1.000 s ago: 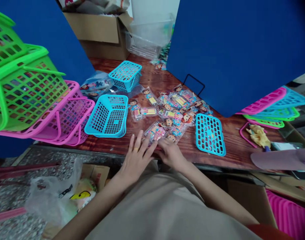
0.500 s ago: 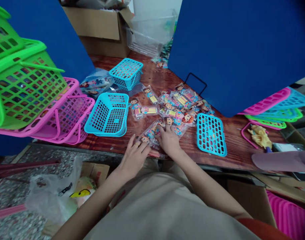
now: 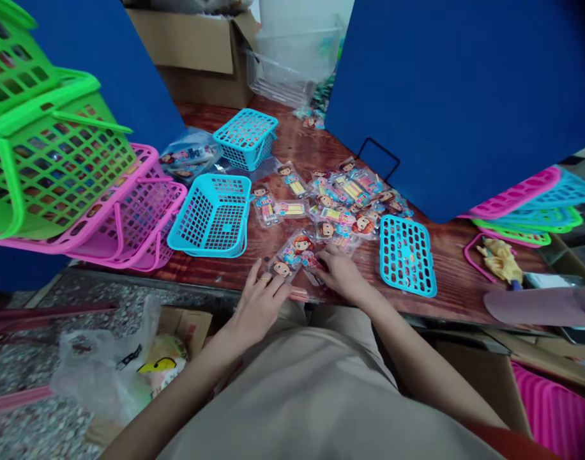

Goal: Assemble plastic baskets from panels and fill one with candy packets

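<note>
Left hand (image 3: 260,306) is spread out, fingertips just on a glossy plastic packet (image 3: 292,255) with a cartoon girl printed on it. Right hand (image 3: 343,275) is curled down at its far end, though can't tell if it's pinching. The packet lies between them, slanting up to the right – more crinkly packets (image 3: 343,198) heaped behind on a varnished wood table (image 3: 446,287), a cyan lattice basket (image 3: 209,217) left, a flat cyan grid panel (image 3: 407,255) right.

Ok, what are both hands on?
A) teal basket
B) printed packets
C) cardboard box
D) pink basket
B: the left hand and the right hand both touch the printed packets lying in the pile.
</note>
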Demonstrator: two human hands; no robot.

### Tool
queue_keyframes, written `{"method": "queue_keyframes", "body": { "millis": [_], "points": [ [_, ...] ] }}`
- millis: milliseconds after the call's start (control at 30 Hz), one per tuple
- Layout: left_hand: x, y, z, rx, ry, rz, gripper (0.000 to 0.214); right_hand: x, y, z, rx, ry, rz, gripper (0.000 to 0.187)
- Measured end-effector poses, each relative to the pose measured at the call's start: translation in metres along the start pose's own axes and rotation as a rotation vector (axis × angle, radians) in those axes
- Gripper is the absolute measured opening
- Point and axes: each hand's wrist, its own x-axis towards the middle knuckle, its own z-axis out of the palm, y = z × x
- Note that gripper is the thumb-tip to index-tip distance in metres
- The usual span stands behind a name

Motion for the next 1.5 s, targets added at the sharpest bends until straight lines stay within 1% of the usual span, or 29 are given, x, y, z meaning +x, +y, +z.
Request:
{"method": "queue_keyframes", "body": {
  "millis": [67,100,167,233,300,367,433,467,533,600,667,733,833,933,1000,1067,1133,1233,1267,1300,1367,1400,1433,1467,1500],
  "points": [
    [-0.001,0.003,-0.001,0.001,0.007,-0.008,0.019,0.001,-0.004,-0.007,0.083,0.002,-0.077,0.013],
    [-0.002,0.005,-0.002,-0.002,0.004,-0.011,0.018,0.003,-0.006,-0.012,0.121,0.016,-0.115,0.013],
    [-0.003,0.008,-0.003,-0.012,-0.013,-0.017,0.018,0.01,-0.011,-0.022,0.169,0.004,-0.174,0.021],
    [-0.002,0.011,-0.003,-0.015,-0.024,-0.029,0.017,0.023,-0.016,-0.03,0.157,-0.094,-0.212,0.025],
    [-0.001,0.013,-0.002,-0.007,-0.028,-0.04,0.015,0.041,-0.02,-0.032,0.074,-0.217,-0.24,0.029],
    [0.001,0.015,-0.001,-0.003,-0.032,-0.049,0.013,0.059,-0.022,-0.03,-0.061,-0.279,-0.244,0.042],
    [0.002,0.016,0.0,-0.008,-0.043,-0.063,0.011,0.074,-0.023,-0.026,-0.195,-0.269,-0.251,0.053],
    [0.003,0.017,0.001,-0.014,-0.047,-0.079,0.01,0.079,-0.023,-0.025,-0.248,-0.254,-0.269,0.054],
    [0.005,0.017,0.002,-0.032,-0.051,-0.121,0.008,0.084,-0.024,-0.024,-0.309,-0.232,-0.328,0.049],
    [0.006,0.017,0.003,-0.056,-0.041,-0.151,0.007,0.083,-0.025,-0.026,-0.305,-0.238,-0.391,0.041],
    [0.008,0.016,0.005,-0.075,-0.019,-0.157,0.007,0.077,-0.025,-0.03,-0.231,-0.249,-0.432,0.033],
    [0.009,0.014,0.007,-0.088,0.017,-0.152,0.009,0.069,-0.023,-0.032,-0.1,-0.241,-0.427,0.026],
    [0.01,0.013,0.012,-0.066,0.068,-0.154,0.022,0.054,-0.019,-0.031,0.119,-0.198,-0.373,0.024],
    [0.008,0.014,0.015,-0.01,0.093,-0.155,0.036,0.039,-0.014,-0.027,0.292,-0.147,-0.394,0.02],
    [0.006,0.017,0.016,0.017,0.131,-0.145,0.041,0.03,-0.014,-0.024,0.384,-0.116,-0.406,0.016],
    [0.005,0.02,0.015,0.063,0.171,-0.131,0.046,0.022,-0.015,-0.023,0.471,-0.107,-0.399,0.017],
    [0.007,0.023,0.013,0.117,0.148,-0.11,0.052,0.014,-0.017,-0.022,0.532,-0.135,-0.383,0.019],
    [0.015,0.025,0.008,0.127,0.003,-0.132,0.055,0.003,-0.016,-0.021,0.553,-0.181,-0.352,0.021],
    [0.019,0.024,0.007,0.112,-0.056,-0.151,0.053,0.0,-0.014,-0.022,0.549,-0.165,-0.319,0.023],
    [0.023,0.022,0.006,0.094,-0.112,-0.166,0.049,-0.003,-0.01,-0.022,0.525,-0.112,-0.25,0.026],
    [0.028,0.017,0.003,0.06,-0.199,-0.171,0.04,-0.01,-0.002,-0.02,0.366,0.068,-0.004,0.032],
    [0.03,0.014,0.002,0.046,-0.225,-0.164,0.036,-0.013,0.002,-0.018,0.237,0.154,0.133,0.034],
    [0.031,0.011,0.0,0.034,-0.24,-0.164,0.033,-0.016,0.004,-0.015,0.099,0.207,0.238,0.035],
    [0.031,0.008,-0.001,0.027,-0.247,-0.172,0.032,-0.018,0.006,-0.011,-0.021,0.216,0.285,0.037],
    [0.03,0.004,-0.003,0.025,-0.246,-0.185,0.031,-0.02,0.006,-0.007,-0.107,0.189,0.271,0.038]
  ]
}}
